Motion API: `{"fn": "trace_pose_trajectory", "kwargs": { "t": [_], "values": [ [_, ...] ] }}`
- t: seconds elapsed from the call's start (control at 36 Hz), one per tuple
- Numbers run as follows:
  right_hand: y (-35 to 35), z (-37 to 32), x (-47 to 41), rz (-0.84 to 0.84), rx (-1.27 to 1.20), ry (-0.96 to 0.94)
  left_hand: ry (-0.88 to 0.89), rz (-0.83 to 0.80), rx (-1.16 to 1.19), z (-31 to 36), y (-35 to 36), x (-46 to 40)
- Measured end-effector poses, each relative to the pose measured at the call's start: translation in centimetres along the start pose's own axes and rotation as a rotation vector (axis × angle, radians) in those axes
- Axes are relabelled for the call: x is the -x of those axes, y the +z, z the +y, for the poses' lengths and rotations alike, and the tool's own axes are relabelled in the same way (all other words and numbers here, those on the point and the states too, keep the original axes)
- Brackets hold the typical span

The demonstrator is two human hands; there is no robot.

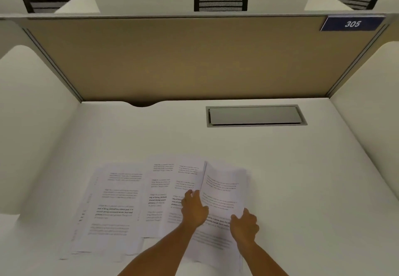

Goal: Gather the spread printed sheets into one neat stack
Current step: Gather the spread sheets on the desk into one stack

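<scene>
Prob about halfway imo: both hands grip a small bundle of sheets (222, 191) at lower center-right, left hand (193, 208) fingers curled on its left edge, right hand (245, 225) pinching the bottom right. Rest of the printed sheets (121, 206) lie fanned out at lower left on the white desk (302, 178), not stacked yet.

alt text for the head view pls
Two hands hold a bundle of printed sheets tilted up off a white desk, the left hand at its left edge and the right hand at its lower right. More sheets lie fanned out flat to the left. Behind is a tan partition with a sign reading 305.
</scene>
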State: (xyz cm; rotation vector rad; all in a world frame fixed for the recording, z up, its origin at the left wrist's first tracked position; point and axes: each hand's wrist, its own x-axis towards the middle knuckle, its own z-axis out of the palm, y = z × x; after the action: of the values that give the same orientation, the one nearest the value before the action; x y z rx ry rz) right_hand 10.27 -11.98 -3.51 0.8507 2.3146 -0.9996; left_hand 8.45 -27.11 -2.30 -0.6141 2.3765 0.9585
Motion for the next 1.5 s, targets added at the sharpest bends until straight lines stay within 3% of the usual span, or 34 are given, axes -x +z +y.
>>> {"fn": "trace_pose_trajectory", "kwargs": {
  "t": [0.14, 0.33, 0.53, 0.75, 0.86, 0.92, 1.03, 1.17, 1.5],
  "values": [
    [0.1, -0.7, -0.2, 0.036, 0.077, 0.072, -0.055, -0.007, 0.059, -0.2, 0.2, -0.9],
    [0.0, -1.8, -0.6, -0.012, -0.016, 0.063, -0.073, 0.014, 0.158, -0.7, 0.0, -1.6],
    [0.8, -2.0, -1.2, -0.09, -0.186, -0.09, -0.083, -0.003, 0.241, -2.9, 0.2, -3.3],
    [1.0, -4.3, 0.3, -0.186, -0.289, -0.16, 0.048, 0.07, 0.354, -3.0, -1.6, -1.7],
    [2.1, -4.4, -0.4, -0.206, -0.328, -0.122, -0.041, 0.142, 0.394, -3.8, -2.4, -1.9],
    [2.8, -4.6, -0.6, -0.207, -0.31, -0.081, -0.089, 0.139, 0.375, -4.2, -2.6, -2.1],
    [3.6, -5.2, -0.9, -0.116, -0.027, -0.059, -0.167, 0.169, 0.155, -4.7, -3.1, -2.2],
    [3.9, -5.7, -1.2, -0.107, 0.025, -0.035, -0.226, 0.185, 0.083, -4.6, -3.0, -2.4],
    [3.2, -5.5, -1.9, -0.259, -0.282, -0.026, -0.213, 0.153, 0.126, -5.8, -3.5, -3.2]
  ]
}}
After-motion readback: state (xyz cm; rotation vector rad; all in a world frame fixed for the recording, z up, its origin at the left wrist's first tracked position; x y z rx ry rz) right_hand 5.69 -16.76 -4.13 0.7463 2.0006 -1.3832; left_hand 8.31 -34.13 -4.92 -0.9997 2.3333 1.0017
